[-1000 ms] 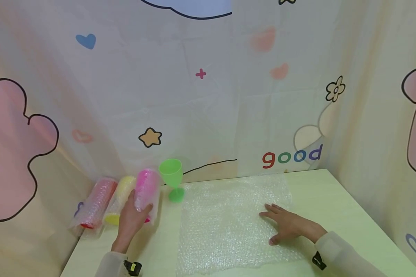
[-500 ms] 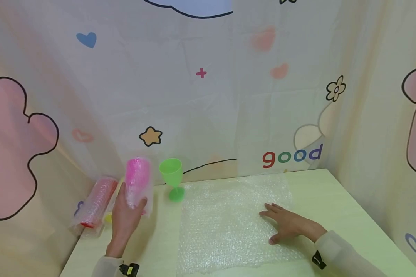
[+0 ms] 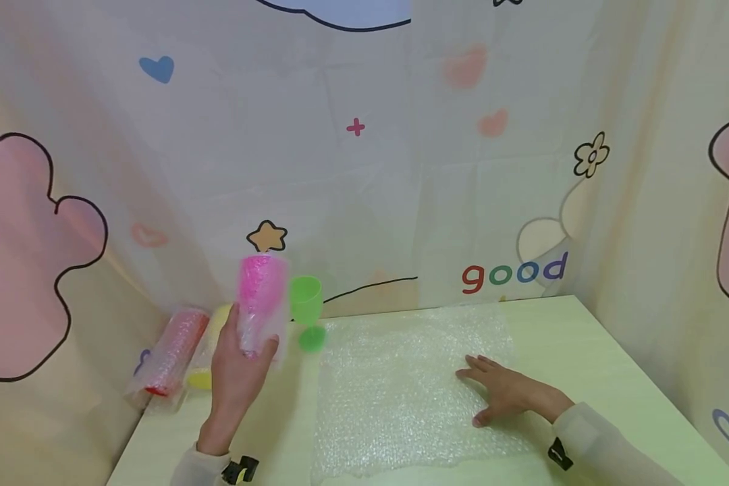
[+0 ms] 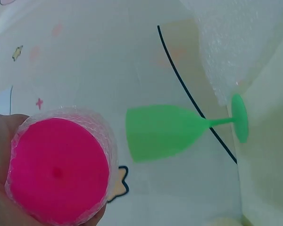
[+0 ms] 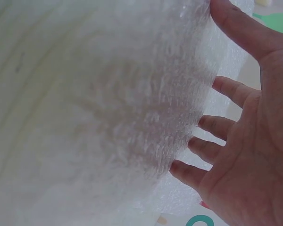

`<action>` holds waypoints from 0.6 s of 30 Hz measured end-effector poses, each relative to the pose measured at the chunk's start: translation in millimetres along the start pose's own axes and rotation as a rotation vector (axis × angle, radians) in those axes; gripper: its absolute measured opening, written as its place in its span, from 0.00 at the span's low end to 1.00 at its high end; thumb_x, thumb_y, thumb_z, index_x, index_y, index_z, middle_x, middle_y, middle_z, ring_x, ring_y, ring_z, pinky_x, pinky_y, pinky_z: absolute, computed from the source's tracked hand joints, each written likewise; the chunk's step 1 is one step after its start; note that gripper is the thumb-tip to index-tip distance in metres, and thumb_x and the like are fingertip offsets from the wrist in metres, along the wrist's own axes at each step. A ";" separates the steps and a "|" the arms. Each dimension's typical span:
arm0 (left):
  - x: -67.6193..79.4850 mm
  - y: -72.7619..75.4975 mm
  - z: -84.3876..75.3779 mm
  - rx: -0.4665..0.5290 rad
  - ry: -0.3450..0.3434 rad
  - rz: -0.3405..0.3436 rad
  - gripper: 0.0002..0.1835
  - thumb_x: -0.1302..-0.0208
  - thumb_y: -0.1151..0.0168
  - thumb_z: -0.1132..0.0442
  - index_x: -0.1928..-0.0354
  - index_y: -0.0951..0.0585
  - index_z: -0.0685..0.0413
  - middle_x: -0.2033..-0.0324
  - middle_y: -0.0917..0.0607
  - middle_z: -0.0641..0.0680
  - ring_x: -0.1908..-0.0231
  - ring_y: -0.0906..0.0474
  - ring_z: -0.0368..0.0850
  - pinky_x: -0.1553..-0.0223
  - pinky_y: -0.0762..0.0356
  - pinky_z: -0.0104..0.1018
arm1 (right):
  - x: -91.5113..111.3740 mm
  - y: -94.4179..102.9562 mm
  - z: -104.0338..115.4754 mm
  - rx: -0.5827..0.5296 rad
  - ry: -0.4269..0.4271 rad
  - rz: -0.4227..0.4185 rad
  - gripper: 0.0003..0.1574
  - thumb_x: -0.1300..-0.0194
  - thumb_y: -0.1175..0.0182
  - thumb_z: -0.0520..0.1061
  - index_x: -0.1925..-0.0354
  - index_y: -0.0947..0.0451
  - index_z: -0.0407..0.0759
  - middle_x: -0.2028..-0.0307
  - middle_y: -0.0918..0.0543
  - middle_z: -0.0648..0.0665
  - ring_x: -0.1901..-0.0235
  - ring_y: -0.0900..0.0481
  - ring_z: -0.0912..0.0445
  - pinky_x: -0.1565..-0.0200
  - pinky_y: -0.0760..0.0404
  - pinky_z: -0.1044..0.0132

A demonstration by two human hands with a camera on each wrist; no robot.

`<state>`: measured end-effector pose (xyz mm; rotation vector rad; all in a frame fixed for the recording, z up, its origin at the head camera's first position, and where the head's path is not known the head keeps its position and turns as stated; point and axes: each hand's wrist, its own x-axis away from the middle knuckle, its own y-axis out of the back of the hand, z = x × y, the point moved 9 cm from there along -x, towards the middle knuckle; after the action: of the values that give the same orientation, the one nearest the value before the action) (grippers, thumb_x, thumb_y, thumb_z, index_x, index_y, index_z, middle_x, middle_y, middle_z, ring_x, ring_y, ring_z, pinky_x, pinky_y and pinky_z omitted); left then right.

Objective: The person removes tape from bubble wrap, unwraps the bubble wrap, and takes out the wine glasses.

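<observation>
My left hand point(image 3: 239, 388) grips a pink goblet point(image 3: 262, 287) rolled in bubble wrap and holds it above the table's back left. In the left wrist view, its round pink base point(image 4: 59, 172) faces the camera, with clear wrap around the edge. Just right of it stands an unwrapped green goblet point(image 3: 306, 302), partly overlapped by the wrapped one in the head view. A flat sheet of bubble wrap point(image 3: 395, 398) covers the table's middle. My right hand point(image 3: 505, 393) rests on the sheet's right part, fingers spread and fingertips on the bubbles.
Two more bubble-wrapped things, one red point(image 3: 179, 347) and one yellow point(image 3: 200, 379), lie at the table's left edge. The yellow one is partly behind my left hand. A printed curtain point(image 3: 364, 189) rises right behind the pale table point(image 3: 595, 378).
My left hand has raised the wrapped pink goblet, first leftward, then back right toward the green goblet. My right hand stays in place on the sheet.
</observation>
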<state>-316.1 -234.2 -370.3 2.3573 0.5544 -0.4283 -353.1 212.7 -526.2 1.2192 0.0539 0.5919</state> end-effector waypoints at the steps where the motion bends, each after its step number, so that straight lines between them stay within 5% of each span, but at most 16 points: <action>1: 1.3 -2.4 -4.1 0.000 -0.010 0.004 0.47 0.45 0.35 0.50 0.28 0.52 0.35 0.34 0.34 0.56 0.42 0.31 0.59 0.48 0.28 0.63 | -0.1 -0.3 0.6 0.001 0.000 0.001 0.58 0.60 0.32 0.68 0.32 0.41 0.57 0.27 0.51 0.42 0.27 0.56 0.41 0.35 0.45 0.35; 11: 19.4 -54.5 -50.9 0.036 -0.120 0.114 0.46 0.47 0.34 0.50 0.29 0.49 0.33 0.37 0.31 0.52 0.48 0.26 0.55 0.55 0.22 0.56 | -0.6 2.5 0.0 0.017 0.000 -0.006 0.58 0.59 0.31 0.67 0.32 0.41 0.57 0.27 0.50 0.43 0.27 0.56 0.41 0.34 0.45 0.37; 18: 36.6 -100.3 -49.9 0.062 -0.074 0.217 0.44 0.46 0.36 0.48 0.29 0.48 0.34 0.38 0.31 0.48 0.48 0.26 0.52 0.55 0.21 0.51 | 0.2 0.8 1.7 -0.002 0.021 -0.008 0.58 0.59 0.31 0.67 0.32 0.41 0.54 0.27 0.50 0.41 0.27 0.56 0.40 0.34 0.47 0.36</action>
<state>-326.5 -121.7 -403.9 2.4173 0.2504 -0.4360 -352.7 211.4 -524.8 1.2107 0.0763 0.5981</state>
